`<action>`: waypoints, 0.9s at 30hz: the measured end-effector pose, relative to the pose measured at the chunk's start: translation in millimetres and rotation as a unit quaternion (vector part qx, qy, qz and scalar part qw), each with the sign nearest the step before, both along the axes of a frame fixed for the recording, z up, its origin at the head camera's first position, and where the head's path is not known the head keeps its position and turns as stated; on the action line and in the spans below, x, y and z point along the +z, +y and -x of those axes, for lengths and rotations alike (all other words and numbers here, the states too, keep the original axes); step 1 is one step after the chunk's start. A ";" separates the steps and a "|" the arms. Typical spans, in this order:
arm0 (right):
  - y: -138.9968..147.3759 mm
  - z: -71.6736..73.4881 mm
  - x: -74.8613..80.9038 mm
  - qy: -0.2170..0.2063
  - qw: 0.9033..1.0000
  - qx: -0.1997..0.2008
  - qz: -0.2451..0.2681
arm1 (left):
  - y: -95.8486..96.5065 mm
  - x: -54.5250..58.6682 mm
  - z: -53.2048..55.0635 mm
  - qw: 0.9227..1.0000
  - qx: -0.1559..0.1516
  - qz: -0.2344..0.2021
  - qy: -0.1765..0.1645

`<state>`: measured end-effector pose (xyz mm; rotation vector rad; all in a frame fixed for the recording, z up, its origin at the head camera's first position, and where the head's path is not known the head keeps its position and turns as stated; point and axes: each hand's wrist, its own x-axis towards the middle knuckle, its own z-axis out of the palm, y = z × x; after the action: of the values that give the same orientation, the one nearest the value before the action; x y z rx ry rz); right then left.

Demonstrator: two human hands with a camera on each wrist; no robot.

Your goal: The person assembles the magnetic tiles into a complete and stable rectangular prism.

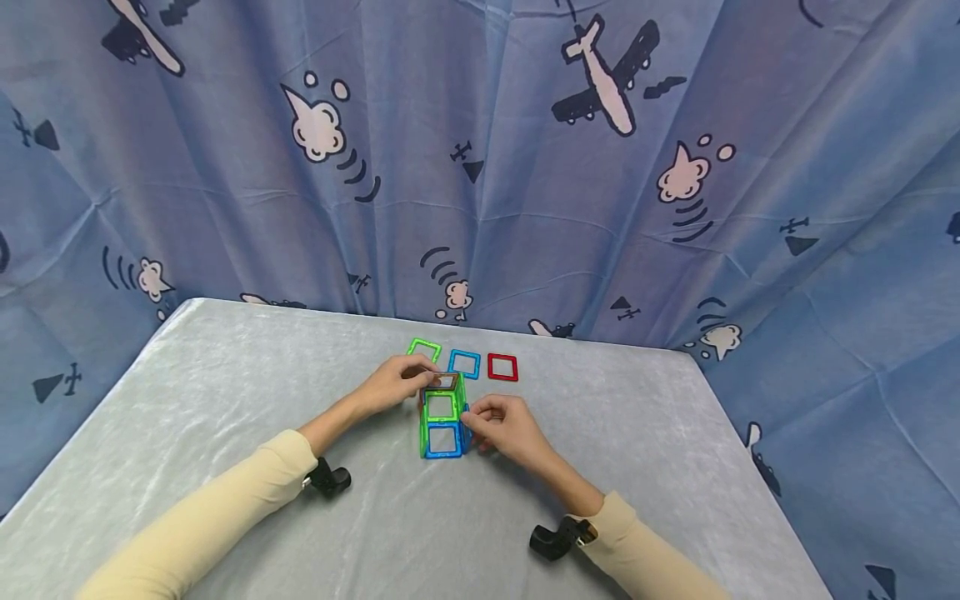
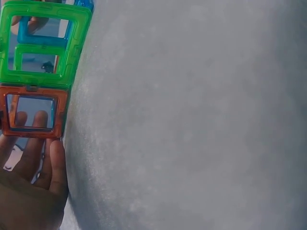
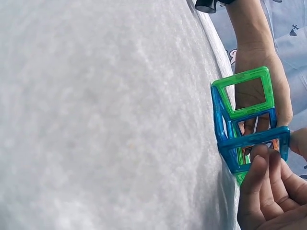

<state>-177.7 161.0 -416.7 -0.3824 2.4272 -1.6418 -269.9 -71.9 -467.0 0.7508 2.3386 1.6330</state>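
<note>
A box-shaped build of see-through magnetic tiles stands on the table. In the head view its near side shows a green square tile above a blue square tile. My left hand holds the build at its far left end, and in the left wrist view its fingers reach around an orange-red tile. From the right side, my right hand pinches a blue square tile between thumb and fingers, against the build. Its fingertips partly cover that tile.
Behind the build lie three loose square tiles in a row: green, blue and red. They rest on a pale cloth-covered table, with a blue patterned curtain behind it.
</note>
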 end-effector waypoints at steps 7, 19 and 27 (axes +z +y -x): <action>2.7 1.1 -1.7 0.005 1.000 0.017 0.008 | 0.2 0.9 0.0 1.000 0.000 0.000 -0.001; 16.7 13.9 -33.7 -0.009 0.999 0.049 0.000 | -0.5 1.7 -0.9 1.000 0.001 0.002 0.001; 23.9 13.6 -31.1 -0.018 0.997 0.077 0.002 | -1.0 0.5 0.3 1.000 -0.002 0.002 0.005</action>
<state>-191.4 184.9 -447.8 -0.5217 2.3044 -1.5761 -270.2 -72.9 -466.4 0.7646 2.3441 1.6270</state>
